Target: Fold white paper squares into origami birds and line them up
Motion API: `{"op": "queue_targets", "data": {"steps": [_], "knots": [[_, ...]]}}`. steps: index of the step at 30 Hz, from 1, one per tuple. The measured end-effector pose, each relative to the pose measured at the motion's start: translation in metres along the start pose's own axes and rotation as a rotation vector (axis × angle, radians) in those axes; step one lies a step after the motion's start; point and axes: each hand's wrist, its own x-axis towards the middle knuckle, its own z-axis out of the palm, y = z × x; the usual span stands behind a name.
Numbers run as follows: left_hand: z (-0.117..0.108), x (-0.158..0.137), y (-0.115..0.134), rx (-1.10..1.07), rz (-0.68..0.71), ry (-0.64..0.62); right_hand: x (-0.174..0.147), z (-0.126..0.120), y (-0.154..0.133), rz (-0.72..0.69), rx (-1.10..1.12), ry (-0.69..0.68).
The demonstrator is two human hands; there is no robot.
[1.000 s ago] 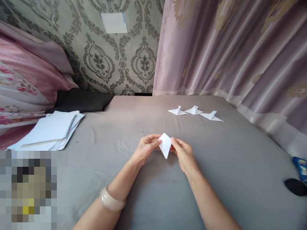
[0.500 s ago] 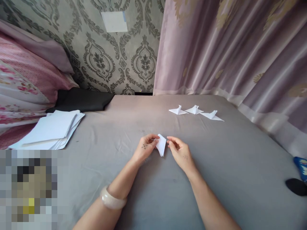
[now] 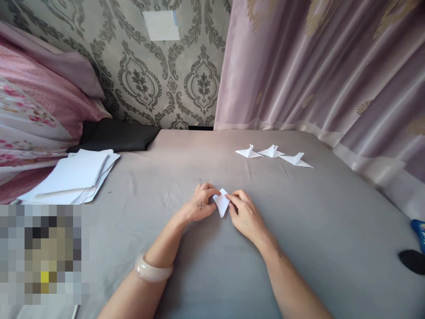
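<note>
A small kite-shaped piece of folded white paper (image 3: pixel 222 204) lies between my hands, its narrow split tip pointing towards me. My left hand (image 3: pixel 202 202) grips its left edge, with the index finger on top near the upper corner. From the other side, my right hand (image 3: pixel 245 211) touches the right edge with its index fingertip, the thumb tucked low beside it. Farther back to the right stand three folded paper birds (image 3: pixel 272 152) in a row.
The surface is covered in grey cloth (image 3: pixel 206 274). At the left lies a stack of white paper sheets (image 3: pixel 75 170) beside a black folded item (image 3: pixel 116 135). Curtains (image 3: pixel 282 66) hang at the right. A black rounded object (image 3: pixel 411 261) sits at the right edge.
My right hand has come in from the right and now touches the folded paper. The paper has turned to lie more squarely, flatter between both hands. The view has shifted slightly.
</note>
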Motion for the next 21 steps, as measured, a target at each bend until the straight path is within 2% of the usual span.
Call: {"op": "queue_targets", "data": {"steps": [2,8,13,21], "knots": [[-0.006,-0.002,-0.003,-0.018,0.010,-0.049,0.000,-0.001,0.000,0.010,-0.010,-0.006],[-0.010,-0.001,-0.014,-0.094,0.042,-0.067,-0.002,-0.006,-0.002,0.020,0.021,-0.018],[-0.007,0.003,-0.021,-0.108,0.081,-0.028,0.001,-0.003,0.001,0.039,0.074,0.005],[-0.007,0.004,-0.012,-0.079,0.047,0.054,0.007,0.004,0.005,0.155,0.133,0.076]]}}
